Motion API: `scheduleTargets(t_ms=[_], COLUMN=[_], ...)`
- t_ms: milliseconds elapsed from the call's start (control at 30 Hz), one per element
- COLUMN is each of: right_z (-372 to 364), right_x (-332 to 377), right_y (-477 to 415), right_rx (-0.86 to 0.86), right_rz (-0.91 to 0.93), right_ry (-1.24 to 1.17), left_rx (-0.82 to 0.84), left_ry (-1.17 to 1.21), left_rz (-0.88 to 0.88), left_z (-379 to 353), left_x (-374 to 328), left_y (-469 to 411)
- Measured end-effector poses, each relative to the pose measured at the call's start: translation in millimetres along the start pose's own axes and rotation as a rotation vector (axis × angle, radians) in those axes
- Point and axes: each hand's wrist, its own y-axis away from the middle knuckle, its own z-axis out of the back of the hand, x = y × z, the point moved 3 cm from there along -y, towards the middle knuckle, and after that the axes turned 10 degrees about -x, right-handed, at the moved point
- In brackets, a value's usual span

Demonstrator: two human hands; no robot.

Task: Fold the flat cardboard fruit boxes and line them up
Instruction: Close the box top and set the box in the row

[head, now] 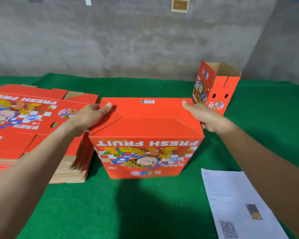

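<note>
The half-folded box (146, 128) stands in the middle of the green table (128, 213), printed front facing the person with the "FRESH FRUIT" lettering upside down, and its closed flaps form the top face, where a small barcode label (147, 101) sits near the far edge. The left hand (90, 118) meets the box at about ten o'clock: its thumb lies flat on the left flap near the far corner, while the fingers curl down over the left side, so the hand grips that edge. The right hand (205, 118) meets it at about two o'clock in the same way, thumb pressed on the far right corner of the top and fingers wrapped down the right wall, mostly hidden behind the box. At nine o'clock from the box, just beside it and under the left wrist, lies the stack of flat boxes (33, 118). At one o'clock, close behind the right hand, a finished box (219, 90) stands upright with its top open. At five o'clock, a printed sheet (235, 195) with a QR code lies on the table under the right forearm.
</note>
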Motion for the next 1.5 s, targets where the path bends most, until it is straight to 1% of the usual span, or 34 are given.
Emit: scheduleTargets(t_ms=[33,100,167,233,267,333,400,467,500,567,700,767,867,900,933,967,1033,1067,1133,1200,1267,1300,1333,1400,1467,1500], right_z=[3.8,10.1,10.5,6.7,4.3,-2.0,-8.6,-13.9,-16.2,-21.1,-28.7,-28.4,-27.4,-27.9,-29.6,-32.4,-40.8,-45.5,-53.3,-60.6,-71.1,-75.8,-79.5,-84.1,-86.5,-87.5], right_x=[3.5,10.0,12.7,9.0,4.7,-6.0,-18.4,-30.6,-36.6,-48.6,-65.0,-67.9,-71.5,-74.8,-79.1,-84.0,-95.6,-101.4,-110.4,-116.2,-119.0,-119.7,-120.2,-119.8,-120.2,-119.5], right_y=[1.4,5.4,11.5,18.5,21.2,24.0,24.2,23.3,23.0,21.9,20.8,20.5,23.7,24.9,26.5,28.6,33.8,36.8,42.2,44.4,46.1,46.7,47.3,48.2,46.7,45.1], right_rx=[-0.026,-0.063,0.002,0.073,0.087,0.099,0.099,0.080,0.059,0.030,0.078,0.083,0.113,0.110,0.094,0.065,-0.013,-0.051,-0.117,-0.147,-0.096,-0.061,-0.029,0.038,0.078,0.065], right_rz=[0.060,0.184,0.262,0.214,0.166,0.053,-0.027,-0.049,-0.052,-0.080,-0.134,-0.088,0.033,0.062,0.082,0.096,0.116,0.120,0.143,0.193,0.248,0.280,0.322,0.420,0.492,0.517], right_ry=[-0.056,-0.190,-0.443,-0.773,-0.886,-0.953,-0.913,-0.800,-0.717,-0.575,-0.463,-0.396,-0.325,-0.316,-0.308,-0.297,-0.265,-0.254,-0.219,-0.133,-0.043,-0.004,0.036,0.136,0.237,0.278], left_rx=[-0.001,0.017,0.003,-0.012,-0.003,0.031,0.091,0.165,0.164,0.086,-0.079,-0.100,-0.147,-0.132,-0.070,0.033,0.228,0.271,0.289,0.321,0.357,0.343,0.286,0.119,0.041,0.007], left_ry=[0.058,0.252,0.499,0.743,0.820,0.867,0.852,0.725,0.640,0.485,0.243,0.136,-0.072,-0.102,-0.084,-0.003,0.292,0.433,0.572,0.620,0.651,0.643,0.647,0.690,0.665,0.611], left_rz=[0.010,0.100,0.207,0.246,0.235,0.191,0.134,0.020,-0.028,-0.073,-0.117,-0.129,-0.141,-0.122,-0.087,-0.026,0.113,0.176,0.243,0.231,0.187,0.153,0.114,0.060,0.116,0.143], left_z=[-0.3,0.3,1.3,-0.6,-3.3,-9.8,-14.5,-19.3,-21.6,-25.0,-33.0,-39.4,-50.0,-53.9,-60.2,-68.0,-84.4,-91.7,-101.7,-110.4,-115.2,-116.8,-117.4,-113.6,-112.7,-114.3], left_x=[-2.3,-3.9,-2.6,-0.2,0.9,6.0,13.9,22.3,26.9,37.0,55.2,62.6,74.6,77.0,78.7,78.2,69.5,63.5,48.2,29.3,5.0,-6.8,-17.3,-31.6,-34.5,-30.0], left_y=[-1.6,-4.2,-5.3,-4.2,-2.2,1.0,3.7,6.7,6.8,4.3,-3.1,-6.4,-13.1,-14.2,-15.7,-14.9,-9.3,-7.5,-6.1,-7.0,-5.7,-6.1,-7.6,-12.1,-15.8,-17.7])
